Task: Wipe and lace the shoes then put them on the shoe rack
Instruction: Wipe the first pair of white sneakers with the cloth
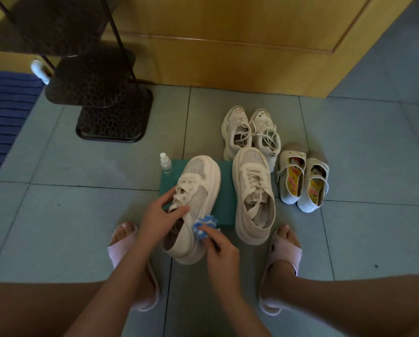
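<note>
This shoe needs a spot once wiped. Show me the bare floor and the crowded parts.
Bare tile: left of the green mat, bordered by the spray bottle, shoe rack and blue rug; also right of the strap shoes. Crowded: at the mat's right edge, where the second shoe, sneaker pair and strap shoes stand close.

Dim, flat indoor light, brighter toward the right on the grey tiled floor [349, 132]. The dark brown tiered metal shoe rack [91, 76] at upper left is smeared by blur. Wide-angle bending curves the yellow wooden door [227, 45] edges; soft shadows.
</note>
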Motion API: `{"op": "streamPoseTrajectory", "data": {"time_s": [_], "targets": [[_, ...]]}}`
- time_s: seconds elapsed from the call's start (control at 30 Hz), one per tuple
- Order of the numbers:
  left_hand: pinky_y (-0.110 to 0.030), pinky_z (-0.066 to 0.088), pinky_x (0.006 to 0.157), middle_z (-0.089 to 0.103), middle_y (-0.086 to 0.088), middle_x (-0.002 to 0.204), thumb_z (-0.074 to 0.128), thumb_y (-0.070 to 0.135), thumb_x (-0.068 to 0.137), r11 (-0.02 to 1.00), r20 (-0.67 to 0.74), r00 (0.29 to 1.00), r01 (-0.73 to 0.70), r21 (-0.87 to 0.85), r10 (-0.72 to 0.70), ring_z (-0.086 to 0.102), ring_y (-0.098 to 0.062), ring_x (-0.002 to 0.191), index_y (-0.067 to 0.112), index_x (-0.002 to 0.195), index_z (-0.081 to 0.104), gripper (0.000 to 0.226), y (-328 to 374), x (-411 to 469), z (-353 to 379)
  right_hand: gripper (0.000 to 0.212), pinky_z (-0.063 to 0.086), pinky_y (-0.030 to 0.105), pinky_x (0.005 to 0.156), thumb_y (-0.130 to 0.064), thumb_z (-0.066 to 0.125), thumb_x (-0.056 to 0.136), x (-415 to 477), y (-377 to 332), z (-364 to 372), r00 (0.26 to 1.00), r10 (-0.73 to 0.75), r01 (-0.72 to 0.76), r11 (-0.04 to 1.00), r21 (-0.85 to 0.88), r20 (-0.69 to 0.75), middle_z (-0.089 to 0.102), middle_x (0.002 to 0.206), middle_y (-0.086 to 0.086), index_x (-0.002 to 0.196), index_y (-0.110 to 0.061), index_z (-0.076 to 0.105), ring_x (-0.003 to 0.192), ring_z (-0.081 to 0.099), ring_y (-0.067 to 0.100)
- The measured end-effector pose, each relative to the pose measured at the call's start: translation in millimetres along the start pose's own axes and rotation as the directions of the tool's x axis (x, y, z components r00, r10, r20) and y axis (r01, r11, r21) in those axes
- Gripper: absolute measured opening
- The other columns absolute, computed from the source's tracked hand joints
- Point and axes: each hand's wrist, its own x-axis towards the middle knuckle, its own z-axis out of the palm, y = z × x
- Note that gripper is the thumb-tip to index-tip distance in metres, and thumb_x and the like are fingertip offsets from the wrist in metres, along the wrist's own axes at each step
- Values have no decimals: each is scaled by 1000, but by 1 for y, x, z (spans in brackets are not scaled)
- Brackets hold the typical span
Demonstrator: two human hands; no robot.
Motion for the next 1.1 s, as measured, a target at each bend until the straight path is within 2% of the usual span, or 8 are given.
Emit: {"op": "streamPoseTrajectory", "data": {"time_s": [0.1,0.23,0.37,0.47,0.53,0.73,0.97,1.1], "targets": [[-27,42,90,56,-2,130,73,23,78,999,3,999,33,-25,-33,49,-8,105,20,136,46,64,-2,1,-2,22,49,17,79,-13,61,90,13,-22,-7,999,21,-20,999,43,-26,71,101,-8,104,-29,69,91,63,-2],[-38,49,95,59,0,128,72,33,77,996,22,998,61,-57,-60,57,-15,109,23,135,48,64,-7,-1,-3,27,44,5,67,-21,54,94,78,-63,-9,985,-123,119,992,-37,-119,67,98,-4,120,-19,63,79,57,-3],[-32,48,92,57,3,128,72,33,77,994,18,997,74,-74,-73,57,-13,109,23,135,47,64,-6,-1,-4,30,44,7,69,-19,50,96,140,-77,8,988,-153,152,950,-274,17,67,106,6,125,-19,60,83,60,7],[-31,47,94,58,2,129,73,29,77,992,18,998,62,-106,-60,56,-12,111,20,135,48,63,-5,-1,-2,30,45,26,85,-18,50,95,150,-76,17,971,-197,236,861,-451,133,64,119,9,124,-20,61,106,60,23],[-27,46,91,58,3,128,72,27,78,993,-5,999,44,-105,-45,56,-10,110,19,135,48,62,-6,-2,1,31,40,21,76,-17,48,96,144,-76,17,967,-204,254,830,-496,153,66,116,10,124,-21,61,101,61,23],[-32,48,96,60,2,126,74,24,77,992,-36,999,32,-126,-37,58,-12,113,18,133,51,61,-7,0,4,30,50,31,90,-12,50,95,107,-55,9,974,-220,224,902,-369,53,66,119,6,121,-21,62,105,62,18],[-25,45,87,58,1,128,72,20,79,988,-52,997,42,-148,-50,54,-9,107,17,135,49,61,-1,-2,6,35,42,3,75,-14,56,93,39,-19,7,994,-108,97,961,-260,-30,67,115,1,124,-29,58,97,61,6],[-26,45,87,58,-2,128,70,17,80,989,-73,996,36,-145,-47,53,-10,107,16,135,49,58,0,-4,8,39,46,13,91,-10,60,90,4,-9,9,983,-181,170,959,-225,-28,63,119,-11,122,-33,57,109,55,-6]]}}
